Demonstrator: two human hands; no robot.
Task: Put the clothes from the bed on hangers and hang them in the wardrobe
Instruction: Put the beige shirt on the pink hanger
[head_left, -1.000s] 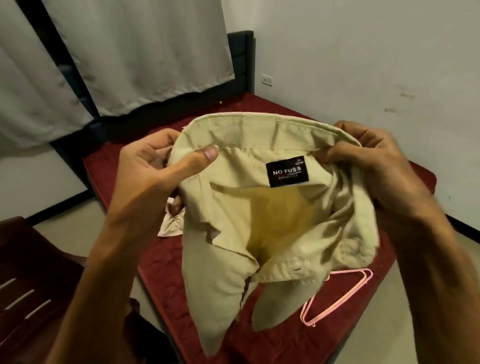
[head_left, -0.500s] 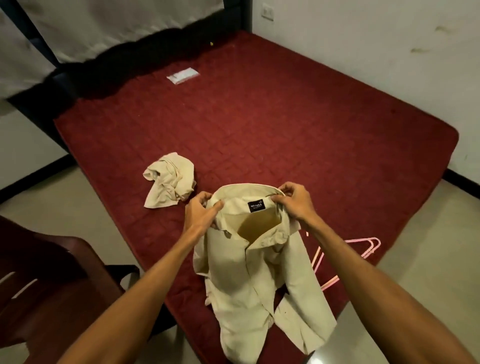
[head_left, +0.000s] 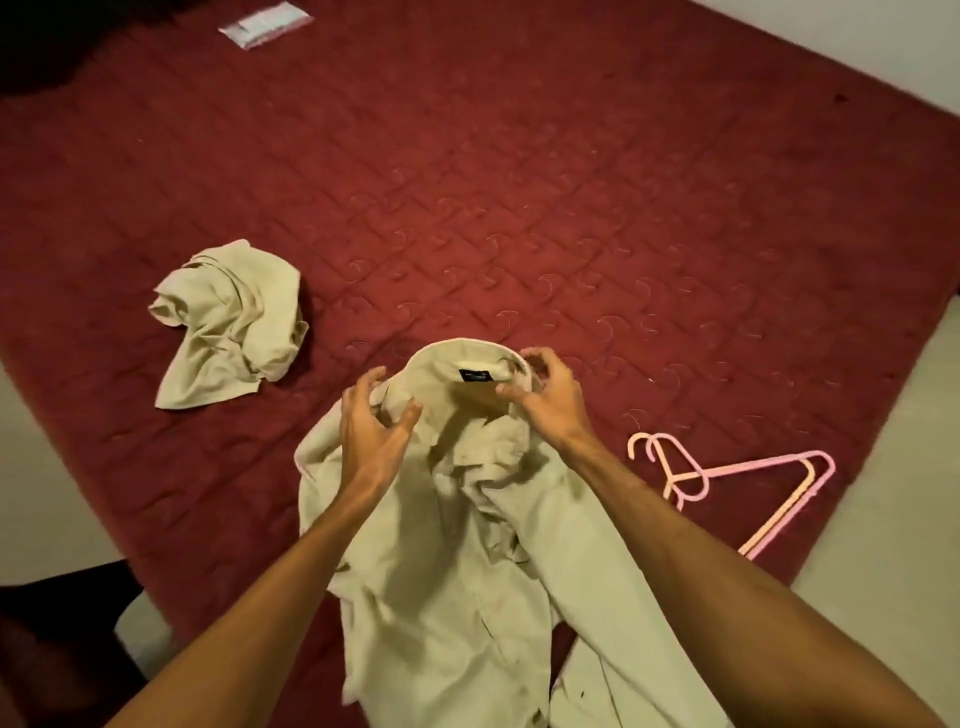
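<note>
My right grip (head_left: 550, 402) pinches the collar of the crumpled beige shirt (head_left: 457, 571) at the near edge of the bed (head_left: 571, 182); my left grip (head_left: 371, 434) hovers released.

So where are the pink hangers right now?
In the head view, the pink hangers lie on the right side of the red mattress near its edge, just right of the beige shirt and the person's right hand.

Bare bed (head_left: 519, 182) beyond shirt (head_left: 467, 561) — hangers (head_left: 685, 480) right.
</note>
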